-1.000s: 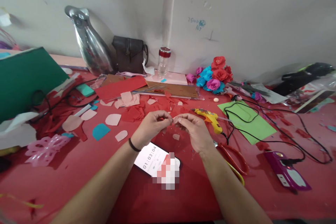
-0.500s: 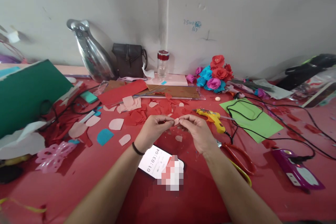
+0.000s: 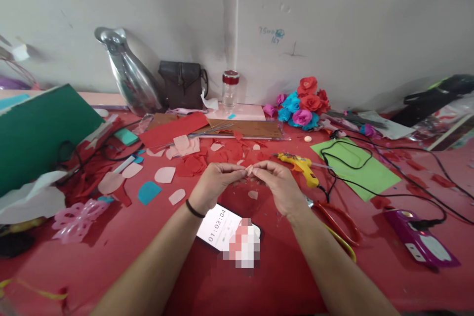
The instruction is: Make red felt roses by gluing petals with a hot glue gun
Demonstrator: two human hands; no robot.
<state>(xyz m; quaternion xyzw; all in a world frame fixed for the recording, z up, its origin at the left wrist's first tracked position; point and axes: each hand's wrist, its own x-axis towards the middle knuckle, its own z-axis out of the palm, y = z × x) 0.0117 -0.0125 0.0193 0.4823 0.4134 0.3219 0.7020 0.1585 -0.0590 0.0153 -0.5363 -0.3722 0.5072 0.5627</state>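
Note:
Between my fingertips, above the middle of the red table, is a small pale pink paper petal (image 3: 249,170). My left hand (image 3: 219,181), with a dark band at the wrist, pinches its left side between thumb and fingers. My right hand (image 3: 276,180) pinches the other side. Under and between my forearms lies a phone (image 3: 215,229) showing a timer, partly blurred out. Loose pink paper petals (image 3: 165,175) and a pile of red paper petals (image 3: 191,164) lie left of and behind my hands. A blue petal (image 3: 149,192) is nearer on the left.
To the right are a yellow glue gun (image 3: 301,168), red-handled scissors (image 3: 338,224), green paper (image 3: 355,170) and a purple power strip (image 3: 422,239) with black cables. Paper flowers (image 3: 303,103), a glass bottle (image 3: 230,91), a dark bag (image 3: 183,84) and a steel jug (image 3: 129,74) stand along the wall.
The pink petal between my fingertips is turned slightly and looks more folded or curled. Both hands stay in nearly the same place, and the things on the table have not moved.

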